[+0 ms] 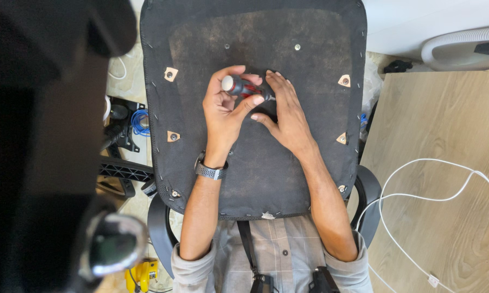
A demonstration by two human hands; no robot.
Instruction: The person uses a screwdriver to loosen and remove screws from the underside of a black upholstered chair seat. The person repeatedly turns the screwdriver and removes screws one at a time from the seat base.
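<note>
Head view: both hands at a screwdriver (pixel 243 87) on the upturned seat base (pixel 255 157).
Left hand (pixel 225 108) closed around the red-black handle, centre-far on the base. Right hand (pixel 286 111) lies flat just right of it, fingers open, fingertips touching the shaft. White cable (pixel 434 198) on the wood board (pixel 445 217), right.
</note>
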